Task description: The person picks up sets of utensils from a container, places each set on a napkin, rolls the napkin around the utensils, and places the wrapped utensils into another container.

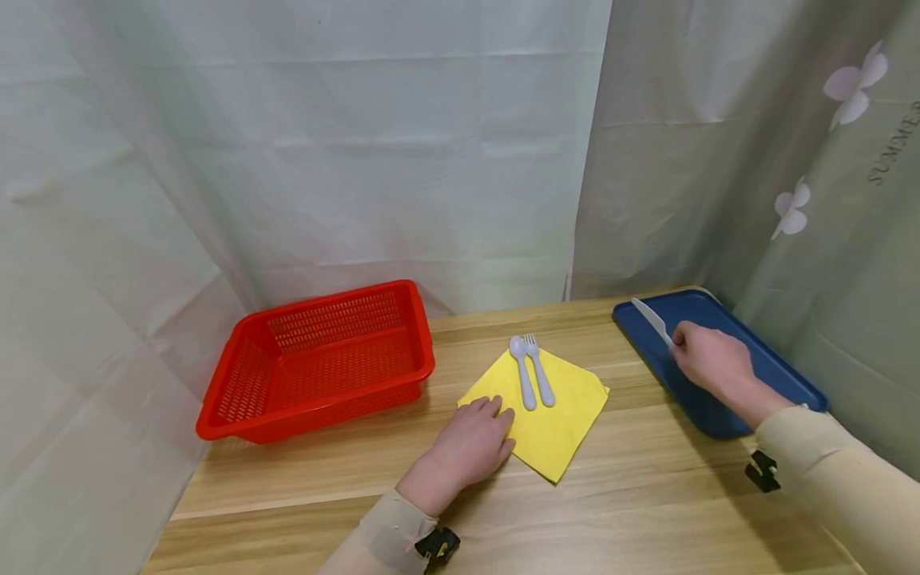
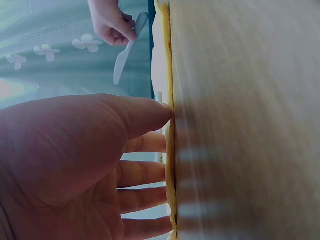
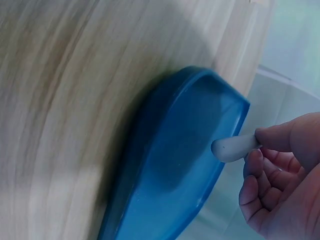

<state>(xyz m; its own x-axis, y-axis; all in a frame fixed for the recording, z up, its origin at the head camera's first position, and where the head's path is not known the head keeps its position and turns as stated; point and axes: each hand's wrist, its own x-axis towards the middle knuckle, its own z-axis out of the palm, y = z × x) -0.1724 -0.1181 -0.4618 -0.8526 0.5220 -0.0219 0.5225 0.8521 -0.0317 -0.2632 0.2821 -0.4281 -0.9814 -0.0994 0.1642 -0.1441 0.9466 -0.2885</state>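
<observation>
My right hand (image 1: 714,357) pinches a light grey toy-like table knife (image 1: 650,319) above the blue tray (image 1: 772,363). In the right wrist view the butt of its handle (image 3: 231,149) pokes out from between thumb and fingers. My left hand (image 1: 470,443) rests its fingertips on the left edge of a yellow napkin (image 1: 557,435), fingers fairly straight, with the thumb at the napkin's edge in the left wrist view. On the napkin lie a matching spoon (image 1: 527,387) and a fork (image 1: 542,379), side by side, their heads towards the back corner.
A red perforated basket (image 1: 323,399) stands at the left of the wooden table (image 1: 575,527), its visible inside holding nothing. Pale curtains (image 1: 402,160) hang behind the table and along both sides. The tray sits near the right curtain.
</observation>
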